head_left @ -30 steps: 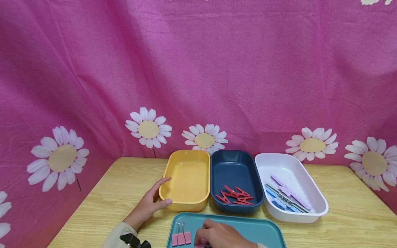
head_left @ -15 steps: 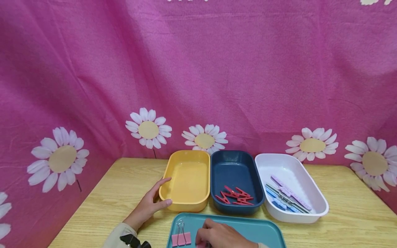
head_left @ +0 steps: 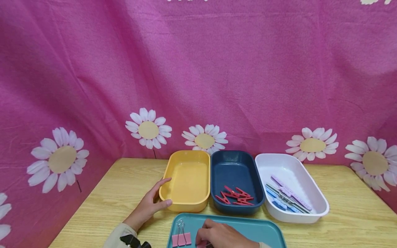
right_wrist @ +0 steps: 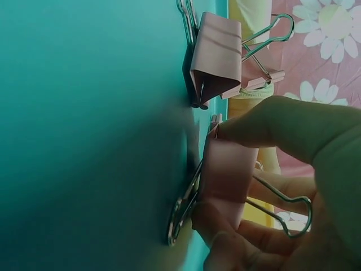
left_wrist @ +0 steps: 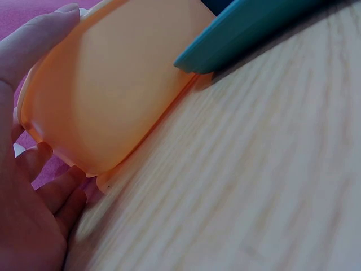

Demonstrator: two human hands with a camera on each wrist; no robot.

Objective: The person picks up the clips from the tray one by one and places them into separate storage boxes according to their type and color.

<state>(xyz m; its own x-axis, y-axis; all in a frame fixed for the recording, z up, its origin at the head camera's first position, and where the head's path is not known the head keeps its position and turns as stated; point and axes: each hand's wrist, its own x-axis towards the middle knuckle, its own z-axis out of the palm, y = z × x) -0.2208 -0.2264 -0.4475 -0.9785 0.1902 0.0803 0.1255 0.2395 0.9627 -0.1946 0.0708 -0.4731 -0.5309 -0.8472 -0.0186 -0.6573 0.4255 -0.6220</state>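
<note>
My left hand (head_left: 146, 208) holds the near left corner of a yellow plastic bin (head_left: 187, 206), its thumb at the rim and other fingers along the outer wall. Over the teal tray (head_left: 257, 226), my right hand (head_left: 221, 236) pinches a pink binder clip (right_wrist: 228, 169) between thumb and fingers. That clip's wire handles stick out on both sides, and it is close to the tray surface. Beside it in the right wrist view stands a second pink binder clip (right_wrist: 217, 51), with another pink clip (right_wrist: 260, 73) partly hidden behind.
Right of the yellow bin stands a navy bin (head_left: 235, 172) with several red clothespins (head_left: 238, 196) in it. A white bin (head_left: 313, 186) farther right contains purple, blue and metallic long clips (head_left: 288, 193). Behind the wooden table (head_left: 102, 203) hangs a pink flowered cloth (head_left: 229, 75).
</note>
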